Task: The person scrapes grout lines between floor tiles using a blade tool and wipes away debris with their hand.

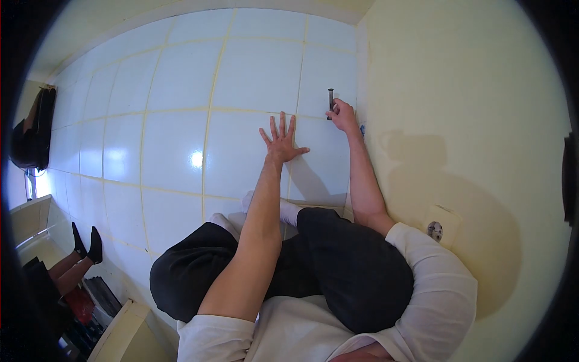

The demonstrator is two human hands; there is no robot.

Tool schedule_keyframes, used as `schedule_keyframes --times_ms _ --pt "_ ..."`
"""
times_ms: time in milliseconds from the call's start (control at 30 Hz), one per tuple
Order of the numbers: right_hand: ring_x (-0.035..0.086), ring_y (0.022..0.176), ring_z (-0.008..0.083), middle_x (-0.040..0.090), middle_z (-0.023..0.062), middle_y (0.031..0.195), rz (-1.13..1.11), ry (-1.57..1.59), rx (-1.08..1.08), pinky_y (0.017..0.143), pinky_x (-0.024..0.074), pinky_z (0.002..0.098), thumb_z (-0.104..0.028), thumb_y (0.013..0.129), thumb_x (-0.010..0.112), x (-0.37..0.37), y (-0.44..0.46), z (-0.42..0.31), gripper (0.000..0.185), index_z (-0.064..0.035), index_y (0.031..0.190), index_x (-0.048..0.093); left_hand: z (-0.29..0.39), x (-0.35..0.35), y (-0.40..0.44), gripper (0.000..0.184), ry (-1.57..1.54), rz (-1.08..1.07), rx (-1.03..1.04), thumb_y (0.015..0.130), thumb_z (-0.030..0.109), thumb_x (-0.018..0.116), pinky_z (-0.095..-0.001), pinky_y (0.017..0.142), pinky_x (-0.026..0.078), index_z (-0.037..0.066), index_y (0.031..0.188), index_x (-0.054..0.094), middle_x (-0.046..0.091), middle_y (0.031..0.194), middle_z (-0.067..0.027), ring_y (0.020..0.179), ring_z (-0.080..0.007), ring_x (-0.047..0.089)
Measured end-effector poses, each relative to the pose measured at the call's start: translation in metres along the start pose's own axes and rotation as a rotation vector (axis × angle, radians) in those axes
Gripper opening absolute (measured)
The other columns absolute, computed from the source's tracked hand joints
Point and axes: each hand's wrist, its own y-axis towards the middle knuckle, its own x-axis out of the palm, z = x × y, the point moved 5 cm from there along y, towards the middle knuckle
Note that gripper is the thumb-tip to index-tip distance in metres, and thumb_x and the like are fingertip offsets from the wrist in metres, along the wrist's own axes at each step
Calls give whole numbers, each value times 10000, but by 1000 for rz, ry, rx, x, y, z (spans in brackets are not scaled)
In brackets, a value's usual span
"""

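Observation:
On the light tiled floor (175,145), my left hand (281,143) rests palm down with its fingers spread, holding nothing. To its right, close to the wall, my right hand (342,114) has its fingers closed on the lower part of a slim dark cylinder (330,96). The cylinder's wider dark top points away from me. Part of its lower end is covered by my fingertips. A small blue thing (362,129) lies beside my right wrist at the foot of the wall.
The pale wall (470,90) runs along the right, with a socket (435,230) near my right elbow. My crossed legs are below my arms. Another person's feet in black socks (94,244) show at the lower left. A dark bag-like object (41,130) is at the far left.

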Motion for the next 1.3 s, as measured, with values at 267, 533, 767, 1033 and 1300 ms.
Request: schedule_keyframes --times_ms 267,533,767,1033,1300 --pt "643 652 259 657 133 710 38 62 -77 629 506 385 -92 768 809 12 -2 -14 339 -12 1053 642 2 0 0 1315 2 -2 0 678 821 664 -766 1084 -110 266 1609 -79 -209 1662 -100 1492 -420 -242" --pt "622 639 287 643 133 696 -13 -59 -48 631 500 401 -99 754 816 -2 -3 -14 324 -27 1028 659 1 0 0 1307 3 14 6 681 830 655 -775 1081 -100 268 1610 -74 -199 1665 -101 1493 -423 -236" --pt "627 643 290 646 128 695 -7 -39 -30 629 501 408 -108 755 810 -1 -4 -10 316 -32 1020 656 1 0 0 1310 7 8 0 677 835 652 -778 1079 -98 271 1610 -73 -201 1665 -99 1492 -420 -241" --pt "685 711 307 682 143 741 -9 -28 -61 663 534 419 -118 719 822 6 -4 -28 305 -28 949 642 1 2 0 1313 10 16 6 679 831 653 -776 1077 -106 269 1608 -85 -203 1664 -100 1492 -419 -243" --pt "693 741 324 695 143 764 -14 -154 -15 683 547 425 -127 694 817 -13 -1 -15 294 -32 916 649 2 0 0 1308 0 7 5 685 822 657 -773 1079 -108 268 1608 -86 -207 1663 -102 1492 -420 -242"
